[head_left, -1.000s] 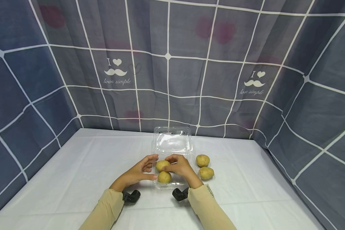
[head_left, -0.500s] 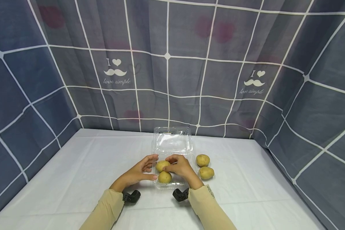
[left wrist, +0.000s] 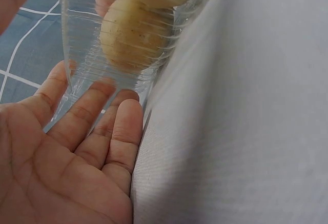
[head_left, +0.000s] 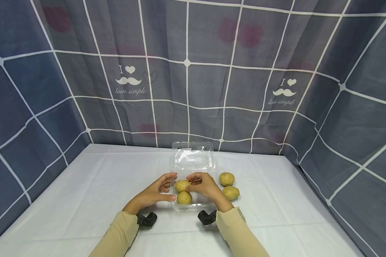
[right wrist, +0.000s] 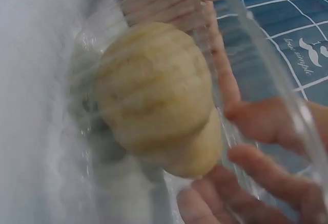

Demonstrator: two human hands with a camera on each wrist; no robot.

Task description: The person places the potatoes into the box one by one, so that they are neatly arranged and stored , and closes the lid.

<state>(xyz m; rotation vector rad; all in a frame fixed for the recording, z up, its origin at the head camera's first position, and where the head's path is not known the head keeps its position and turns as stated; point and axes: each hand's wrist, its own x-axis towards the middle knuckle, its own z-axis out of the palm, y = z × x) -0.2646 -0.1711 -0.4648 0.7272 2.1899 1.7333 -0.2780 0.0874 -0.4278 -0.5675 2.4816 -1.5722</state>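
Note:
In the head view a clear plastic clamshell box stands with its lid raised at the back. Two potatoes lie in its left part: a rear potato and a front potato. My left hand rests along the box's left side, fingers relaxed. Its fingertips touch or nearly touch the ribbed wall in the left wrist view. Over the box, my right hand has thumb and fingers loosely bent beside the rear potato, not closed round it. The right wrist view shows its fingers near the potatoes, blurred.
Two more potatoes, one farther and one nearer, lie on the white cloth just right of the box. A grey checked curtain surrounds the table at back and sides. Black wrist cameras sit under both wrists.
My right hand has shifted slightly to the right, its fingers drawing off the rear potato. The left hand has stayed at the box's side.

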